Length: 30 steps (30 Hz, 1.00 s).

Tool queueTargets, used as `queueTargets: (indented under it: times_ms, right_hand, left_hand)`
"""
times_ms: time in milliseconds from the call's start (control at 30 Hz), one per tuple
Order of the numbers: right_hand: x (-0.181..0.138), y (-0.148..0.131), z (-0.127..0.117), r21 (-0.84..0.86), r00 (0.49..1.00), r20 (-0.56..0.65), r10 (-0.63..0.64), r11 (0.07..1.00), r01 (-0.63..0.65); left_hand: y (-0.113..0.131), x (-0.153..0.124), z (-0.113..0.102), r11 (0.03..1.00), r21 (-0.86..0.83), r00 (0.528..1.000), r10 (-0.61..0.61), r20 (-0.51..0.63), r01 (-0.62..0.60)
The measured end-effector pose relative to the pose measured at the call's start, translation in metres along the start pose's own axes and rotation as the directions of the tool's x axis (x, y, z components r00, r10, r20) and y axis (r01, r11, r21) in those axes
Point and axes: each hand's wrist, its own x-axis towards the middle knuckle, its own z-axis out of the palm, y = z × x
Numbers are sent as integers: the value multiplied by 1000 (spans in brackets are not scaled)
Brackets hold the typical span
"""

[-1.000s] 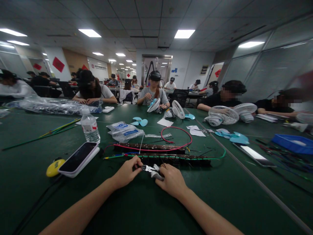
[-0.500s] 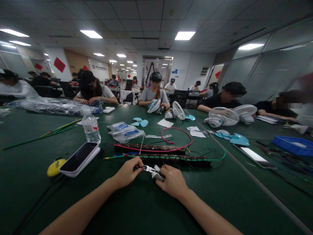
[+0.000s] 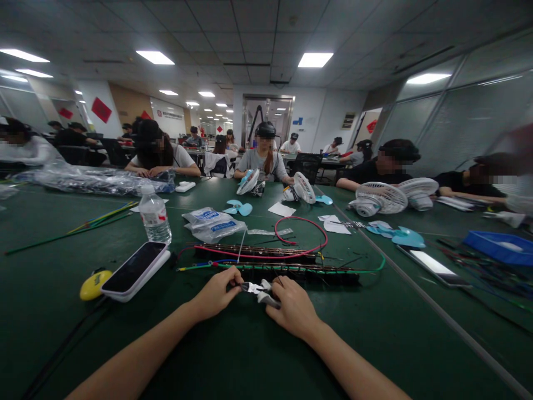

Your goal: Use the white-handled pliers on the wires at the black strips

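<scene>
My right hand (image 3: 292, 307) is closed around the handles of a pair of pliers (image 3: 253, 288), which are grey and white with a dark tip pointing left. Right at that tip, the fingers of my left hand (image 3: 219, 290) are pinched together; whatever lies between them is too small to make out. Just beyond both hands lies a long dark bar (image 3: 291, 274) with a green wire (image 3: 377, 268) running along it. Behind it is a second dark bar (image 3: 254, 253), with a red wire (image 3: 326, 236) looping above it.
Left of my arms are a phone (image 3: 135, 270), a yellow tape measure-like object (image 3: 95, 285) and a water bottle (image 3: 155, 216). Plastic bags (image 3: 214, 225) lie ahead. White fan parts (image 3: 377, 198), another phone (image 3: 431, 265) and a blue tray (image 3: 499, 247) are on the right. Several people sit around.
My hands and the pliers have hardly moved. Across the table, a person's fan grille has shifted to the left, and that person's hand has moved right, towards another fan part.
</scene>
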Motion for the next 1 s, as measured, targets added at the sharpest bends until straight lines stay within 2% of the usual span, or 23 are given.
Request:
queueTargets:
  times_ms: [1000]
  right_hand:
    - [-1,2,3,0,999,-37,-26,1000,26]
  left_hand:
    - [-2,-1,1,1000,5,1000,-11,11,11]
